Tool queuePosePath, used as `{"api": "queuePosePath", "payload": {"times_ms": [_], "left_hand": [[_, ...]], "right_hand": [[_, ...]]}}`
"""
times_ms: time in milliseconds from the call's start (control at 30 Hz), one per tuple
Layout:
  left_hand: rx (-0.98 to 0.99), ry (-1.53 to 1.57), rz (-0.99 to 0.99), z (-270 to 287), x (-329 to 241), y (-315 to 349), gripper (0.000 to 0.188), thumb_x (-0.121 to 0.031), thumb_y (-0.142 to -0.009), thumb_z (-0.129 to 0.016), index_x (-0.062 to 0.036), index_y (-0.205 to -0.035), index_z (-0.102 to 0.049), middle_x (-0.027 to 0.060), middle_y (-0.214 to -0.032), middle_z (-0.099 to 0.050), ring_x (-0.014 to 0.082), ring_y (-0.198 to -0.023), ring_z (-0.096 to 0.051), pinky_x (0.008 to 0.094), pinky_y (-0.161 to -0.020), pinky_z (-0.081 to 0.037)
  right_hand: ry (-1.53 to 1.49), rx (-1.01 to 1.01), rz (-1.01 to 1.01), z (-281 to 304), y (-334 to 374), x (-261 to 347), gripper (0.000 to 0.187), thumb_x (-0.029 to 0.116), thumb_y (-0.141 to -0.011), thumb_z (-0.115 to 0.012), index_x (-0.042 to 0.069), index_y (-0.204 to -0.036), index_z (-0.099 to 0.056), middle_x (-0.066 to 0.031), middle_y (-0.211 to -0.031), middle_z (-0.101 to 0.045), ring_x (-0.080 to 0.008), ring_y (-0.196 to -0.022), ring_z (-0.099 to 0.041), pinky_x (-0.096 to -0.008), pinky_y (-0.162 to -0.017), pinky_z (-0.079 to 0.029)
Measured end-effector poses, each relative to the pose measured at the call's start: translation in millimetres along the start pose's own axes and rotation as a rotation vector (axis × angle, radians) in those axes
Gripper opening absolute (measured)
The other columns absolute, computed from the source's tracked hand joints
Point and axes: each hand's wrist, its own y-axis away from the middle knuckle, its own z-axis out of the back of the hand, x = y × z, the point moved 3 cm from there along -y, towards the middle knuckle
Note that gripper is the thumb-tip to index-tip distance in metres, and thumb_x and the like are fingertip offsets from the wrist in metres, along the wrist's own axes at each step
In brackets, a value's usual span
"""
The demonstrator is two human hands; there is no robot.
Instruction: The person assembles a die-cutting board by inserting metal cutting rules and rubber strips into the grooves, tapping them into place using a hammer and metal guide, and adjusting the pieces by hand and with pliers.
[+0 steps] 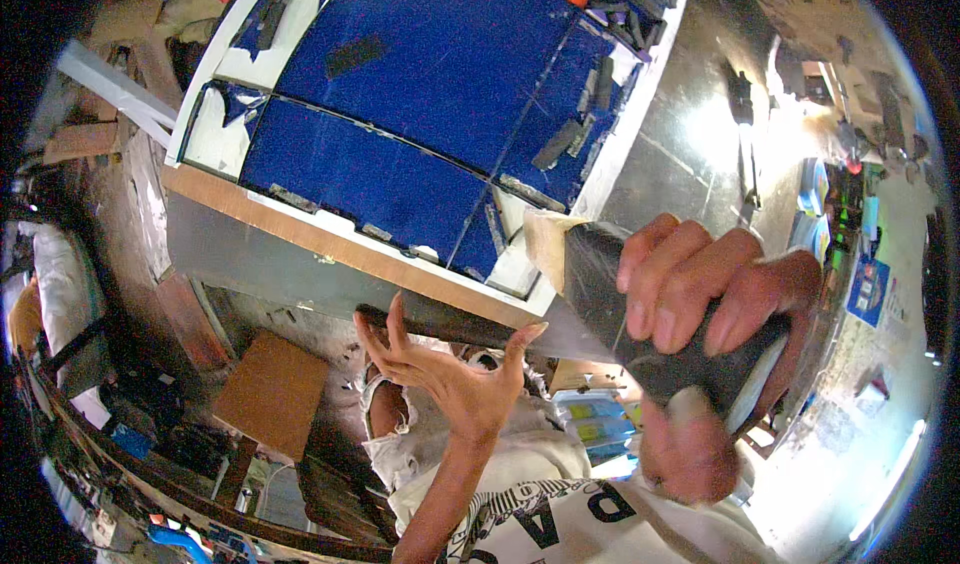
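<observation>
A large blue panel with a white border lies in front of me, and a brown strip runs along its near edge. At its near right corner, a piece of beige tape or paper sticks up. My right hand, blurred, is wrapped around a dark, flat-looking piece beside that corner; its exact kind is unclear. Under the near edge, my left hand is open, fingers spread and thumb raised. A long dark strip passes behind its fingers; contact is unclear.
Dark scraps lie on the panel's right side. A brown wooden stool or box stands at lower left, and a pale bar juts in at upper left. Blue-labelled packs sit low, beside my torso. Bright light glares at right.
</observation>
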Motion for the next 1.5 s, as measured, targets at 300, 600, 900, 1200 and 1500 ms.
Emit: {"api": "queuePosePath", "payload": {"times_ms": [300, 600, 900, 1200, 1500], "left_hand": [[0.268, -0.140, -0.585, 50, -1, -100, 0.112, -0.058, -0.051, -0.087, -0.0074, -0.139, -0.041, 0.0168, -0.143, -0.041, 0.0366, -0.136, -0.028, 0.0585, -0.110, -0.018], [0.260, -0.318, -1.121, 38, 26, -151, 0.071, -0.054, -0.053, -0.088, -0.0077, -0.101, -0.062, 0.0080, -0.100, -0.064, 0.0344, -0.098, -0.060, 0.0494, -0.089, -0.048], [0.116, -0.206, -1.076, -13, -15, -75, 0.057, -0.057, -0.055, -0.087, -0.0141, -0.085, -0.064, 0.0031, -0.084, -0.063, 0.0213, -0.080, -0.059, 0.0457, -0.085, -0.031], [0.438, -0.187, -0.578, -24, -78, -56, 0.057, -0.047, -0.066, -0.085, -0.0085, -0.101, -0.061, 0.0085, -0.102, -0.061, 0.0280, -0.098, -0.055, 0.0507, -0.090, -0.035], [0.852, -0.489, -1.008, -41, -111, -162, 0.122, -0.066, -0.066, -0.072, -0.0031, -0.153, -0.014, 0.0154, -0.159, -0.020, 0.0269, -0.148, -0.018, 0.0559, -0.116, -0.007]], "right_hand": [[1.392, -0.144, -0.142, 127, 63, 12, 0.023, 0.004, -0.071, -0.064, 0.004, -0.093, -0.056, -0.0138, -0.081, -0.061, -0.0255, -0.070, -0.061, -0.0381, -0.069, -0.050], [1.903, -0.306, -0.249, 291, 82, -47, 0.055, 0.050, -0.083, -0.067, 0.012, -0.122, -0.056, -0.0227, -0.097, -0.064, -0.0405, -0.086, -0.064, -0.0479, -0.074, -0.051], [1.197, -0.572, -0.401, 345, 21, -119, 0.047, 0.042, -0.096, -0.057, 0.012, -0.131, -0.056, -0.0183, -0.115, -0.065, -0.0321, -0.099, -0.064, -0.0431, -0.089, -0.049], [1.065, -0.283, -0.120, 242, 17, -24, 0.052, 0.005, -0.075, -0.066, 0.006, -0.123, -0.046, -0.0132, -0.094, -0.057, -0.0307, -0.093, -0.061, -0.0381, -0.081, -0.050], [0.038, -1.454, 0.150, 109, 67, 24, 0.061, 0.009, -0.076, -0.055, -0.001, -0.135, -0.041, -0.0274, -0.126, -0.052, -0.0376, -0.126, -0.046, -0.0567, -0.109, -0.034]]}}
